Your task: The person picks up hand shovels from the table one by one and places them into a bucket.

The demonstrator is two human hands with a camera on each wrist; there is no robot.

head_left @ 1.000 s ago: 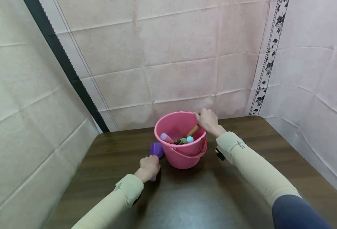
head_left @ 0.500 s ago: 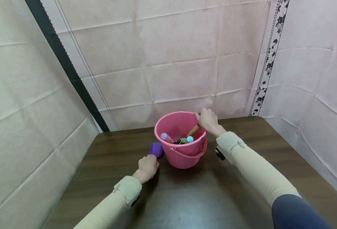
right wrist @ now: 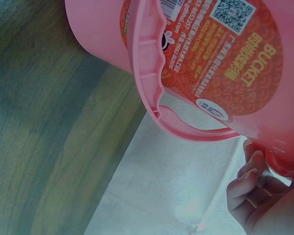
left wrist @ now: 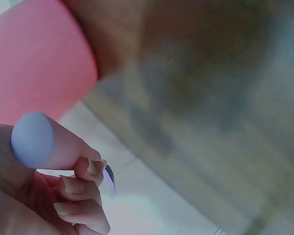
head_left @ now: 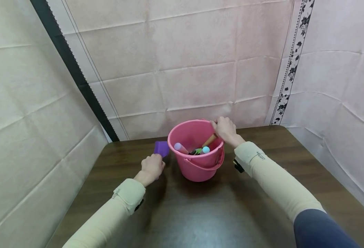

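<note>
My left hand [head_left: 152, 167] grips the handle of a purple shovel [head_left: 161, 148], just left of a pink bucket [head_left: 197, 172]. In the left wrist view the fingers curl round the shovel's pink handle [left wrist: 68, 147], which has a lilac end. The purple blade points away from me. My right hand [head_left: 225, 130] holds the bucket's rim at its far right side, with the fingers outside the wall in the right wrist view. Inside the bucket lie a lilac-ended handle [head_left: 180, 148], a blue-ended handle [head_left: 205, 150], a green piece [head_left: 198, 151] and a wooden handle [head_left: 209, 140].
The bucket stands upright on a brown wooden table [head_left: 182, 213]. Its bail handle [head_left: 205, 168] hangs down at the front, and a red label [right wrist: 225, 58] is on its side. Pale cloth walls [head_left: 194, 69] enclose the table's back and sides.
My left hand has moved away from me and to the left with the shovel, whose blade now sits beside the bucket's upper left side. The right hand and the bucket have stayed in place.
</note>
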